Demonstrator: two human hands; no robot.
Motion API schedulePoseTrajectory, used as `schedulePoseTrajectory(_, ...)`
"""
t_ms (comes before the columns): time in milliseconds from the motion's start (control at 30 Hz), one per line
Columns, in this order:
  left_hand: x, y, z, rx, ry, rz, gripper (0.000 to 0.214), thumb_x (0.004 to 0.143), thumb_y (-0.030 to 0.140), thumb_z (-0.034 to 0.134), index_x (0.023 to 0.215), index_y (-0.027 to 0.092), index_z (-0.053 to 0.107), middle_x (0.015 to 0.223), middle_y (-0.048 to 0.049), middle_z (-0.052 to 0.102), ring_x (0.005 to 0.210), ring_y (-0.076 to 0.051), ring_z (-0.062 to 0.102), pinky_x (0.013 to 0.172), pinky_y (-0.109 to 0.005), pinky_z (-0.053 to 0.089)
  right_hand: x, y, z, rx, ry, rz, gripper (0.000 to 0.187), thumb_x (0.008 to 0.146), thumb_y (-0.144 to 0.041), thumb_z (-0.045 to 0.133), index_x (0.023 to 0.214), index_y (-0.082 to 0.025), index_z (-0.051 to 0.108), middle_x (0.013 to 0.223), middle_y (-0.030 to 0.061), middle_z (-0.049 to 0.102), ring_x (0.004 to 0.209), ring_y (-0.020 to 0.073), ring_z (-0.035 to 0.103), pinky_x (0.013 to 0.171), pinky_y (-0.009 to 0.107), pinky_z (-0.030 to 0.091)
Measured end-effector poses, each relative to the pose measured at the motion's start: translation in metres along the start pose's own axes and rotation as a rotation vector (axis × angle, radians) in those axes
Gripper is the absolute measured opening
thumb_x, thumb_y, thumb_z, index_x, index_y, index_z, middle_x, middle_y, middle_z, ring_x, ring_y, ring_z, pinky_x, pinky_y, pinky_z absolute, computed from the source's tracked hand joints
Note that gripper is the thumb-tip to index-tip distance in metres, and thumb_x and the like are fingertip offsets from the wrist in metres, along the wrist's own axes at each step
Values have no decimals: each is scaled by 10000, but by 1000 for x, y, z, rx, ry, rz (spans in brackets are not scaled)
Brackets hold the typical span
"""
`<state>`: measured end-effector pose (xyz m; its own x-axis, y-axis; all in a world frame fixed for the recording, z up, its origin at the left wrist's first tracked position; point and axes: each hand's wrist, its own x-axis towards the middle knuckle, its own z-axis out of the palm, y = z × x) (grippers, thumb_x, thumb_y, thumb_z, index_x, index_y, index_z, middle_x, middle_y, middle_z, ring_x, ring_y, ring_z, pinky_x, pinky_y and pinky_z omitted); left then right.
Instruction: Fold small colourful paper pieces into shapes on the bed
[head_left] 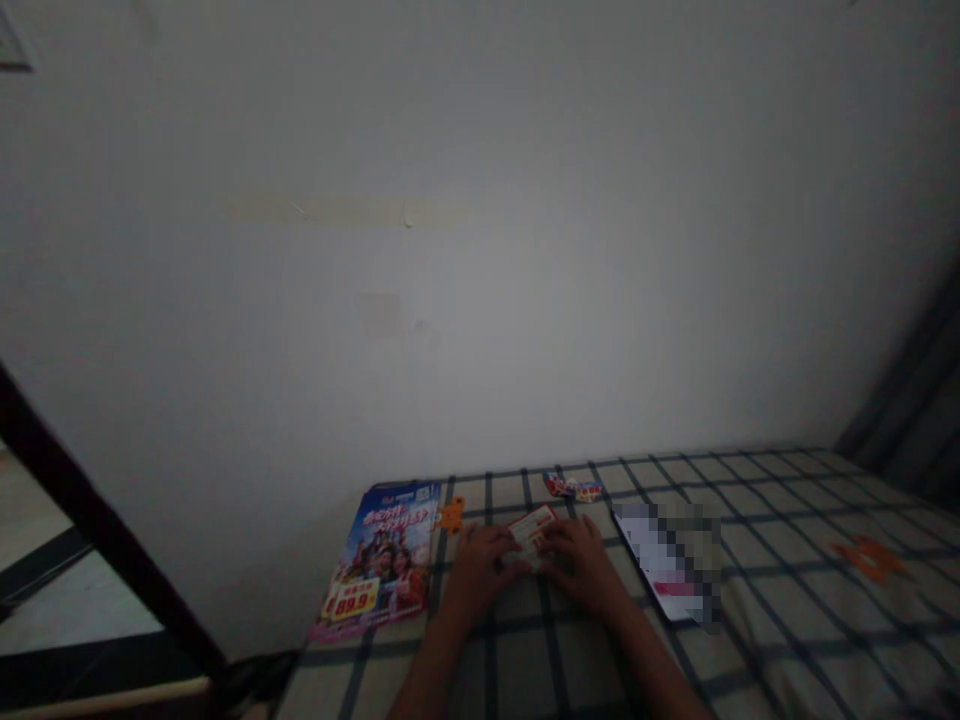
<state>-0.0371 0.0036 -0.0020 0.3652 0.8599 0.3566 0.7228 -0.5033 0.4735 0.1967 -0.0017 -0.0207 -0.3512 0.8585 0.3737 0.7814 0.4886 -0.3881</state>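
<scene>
Between my two hands lies a small piece of printed paper point(534, 522), white with a red edge, on the checked cloth. My left hand point(481, 562) has its fingers bent over the paper's left side. From the right, my right hand point(583, 564) curls its fingers onto the other side. The thumbs come close together at the paper's near edge. Much of the paper is hidden under the fingers, and the dim light blurs its print.
To the left lies a colourful flyer point(386, 560) beside an orange cut-out shape point(451, 515). Crumpled printed scraps point(571, 488) sit near the wall point(525, 250). A phone-like device point(652, 560), partly pixelated, is at right on the checked cloth point(787, 560).
</scene>
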Motion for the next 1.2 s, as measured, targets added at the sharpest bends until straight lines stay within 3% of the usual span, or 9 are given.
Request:
schedulePoseTrajectory(233,-3,0,4,4,38,59,281,865,387,672,1136,315,698,1185,-34,689,1140,-243,594,1116,-513,352,0,-2,-1,4,-2,6,234,881,-392,625,1106,-354,672,1285,24,629,1245,250,535,1169,616,134)
schedulePoseTrajectory(433,-2,-5,13,-48,-4,-12,397,936,322,567,1332,300,552,1332,-53,638,1242,-233,557,1207,-596,174,1,-7,-5,11,-24,20,199,894,-378,593,1073,-325,663,1276,27,629,1236,238,537,1173,619,106)
schedulePoseTrajectory(733,3,7,2,20,-99,3,273,952,227,557,1144,363,697,1288,1,673,1251,-215,554,1180,-550,218,1,-13,-7,16,-1,44,143,895,-292,550,1021,-269,614,1253,58,640,1218,238,546,1174,609,138)
schedulePoseTrajectory(967,0,6,6,41,-67,-23,206,938,375,609,1108,390,724,1305,-4,666,1238,-237,561,1165,-573,209,1,-5,-1,60,0,51,212,920,-240,480,1056,-287,635,1268,47,641,1248,227,536,1176,595,145)
schedulePoseTrajectory(1200,0,8,7,76,-52,-23,221,940,419,600,1128,407,715,1288,-9,676,1222,-243,559,1133,-570,236,2,-4,-2,73,-12,59,228,923,-280,512,1081,-319,673,1269,36,646,1240,226,543,1173,602,132)
